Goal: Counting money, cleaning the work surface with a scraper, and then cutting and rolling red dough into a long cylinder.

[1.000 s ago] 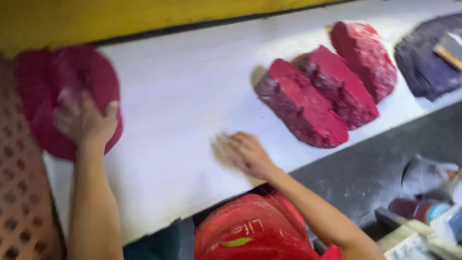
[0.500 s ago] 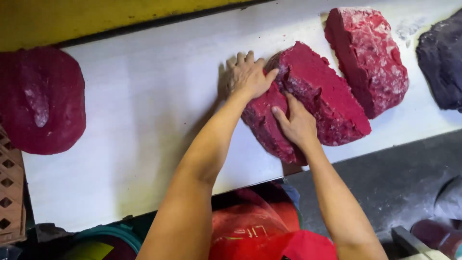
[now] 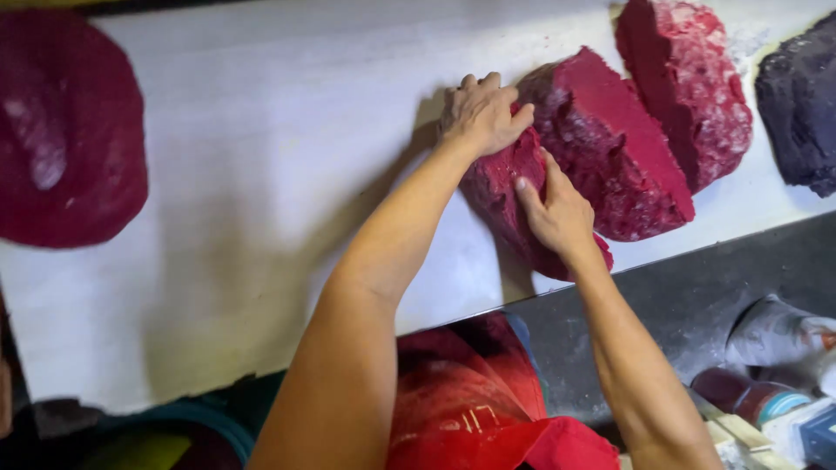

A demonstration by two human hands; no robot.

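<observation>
Both hands press on a dark red dough slab (image 3: 505, 196) lying near the tabletop's (image 3: 279, 174) near edge. The left hand (image 3: 482, 111) curls over its far end; the right hand (image 3: 557, 213) lies flat on its side, neither grip fully clenched. A larger red dough block (image 3: 618, 148) leans just right.

Left hand (image 3: 481, 113) covers the upper end of the nearest crimson, wedge-shaped dough-like slab (image 3: 505, 196); right hand (image 3: 556, 213) covers its lower middle. Contact between palms and slab not visible. Both forearms cut off by bottom edge.

Flattened dark-red round mass (image 3: 70, 139) cut off at left and top edges. Third red slab with whitish dusting (image 3: 688, 87) cut off at top. Dark purple lump (image 3: 801, 104) cut off at right; full shape cannot be told.

Seam between the second large crimson slab (image 3: 618, 148) and the nearest one hidden under the hands.

Small containers at lower right (image 3: 766, 405) blurred, partly cut off; kind cannot be told.
</observation>
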